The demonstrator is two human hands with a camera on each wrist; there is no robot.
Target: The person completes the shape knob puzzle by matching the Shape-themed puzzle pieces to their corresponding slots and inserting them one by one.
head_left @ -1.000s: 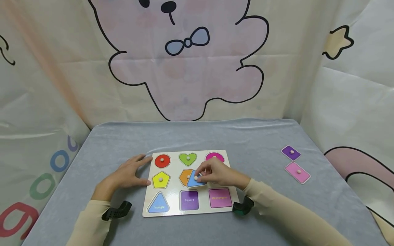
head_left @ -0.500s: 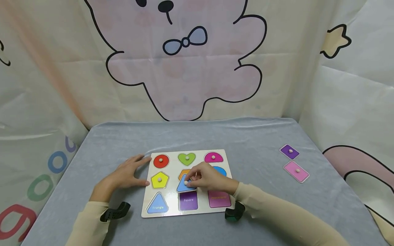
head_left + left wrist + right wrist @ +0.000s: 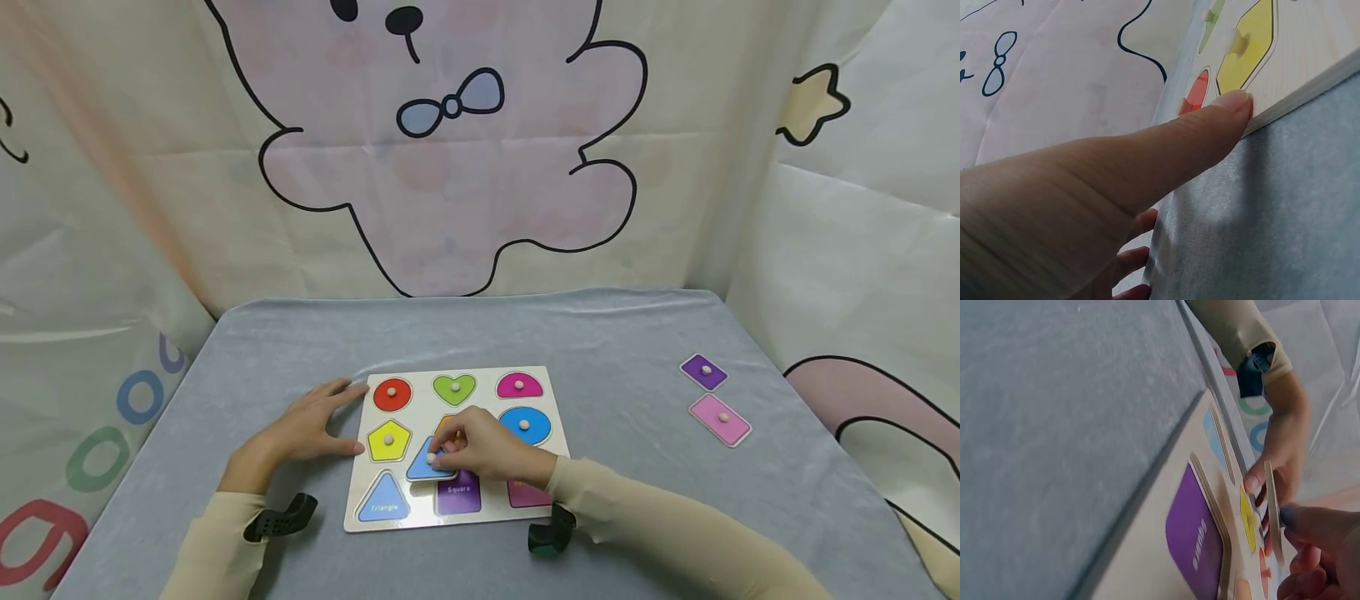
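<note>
In the head view, my right hand (image 3: pixel 487 446) pinches the small knob of a blue triangle puzzle piece (image 3: pixel 420 469). The piece is held over the wooden shape board (image 3: pixel 422 505), between the yellow pentagon (image 3: pixel 384 450) and the purple square recess (image 3: pixel 458 497). Below and left of it lies the blue recess marked Triangle (image 3: pixel 384 497). From the right wrist, the triangle piece (image 3: pixel 1273 509) shows edge-on, raised off the board. My left hand (image 3: pixel 307 427) rests at the board's left edge with fingers spread; its thumb (image 3: pixel 1210 122) touches the edge beside the yellow pentagon.
A purple piece (image 3: pixel 697 367) and a pink rectangle piece (image 3: pixel 716 415) lie on the grey cloth (image 3: pixel 615 367) at the right. Seated in the board are a red circle (image 3: pixel 386 400), green heart (image 3: pixel 450 395), magenta half circle (image 3: pixel 510 383) and blue oval (image 3: pixel 536 429), among others.
My right hand has carried the triangle piece left and nearer to me, from over the orange piece toward the triangle recess. The blue oval is uncovered. My left hand stays at the board's edge.
</note>
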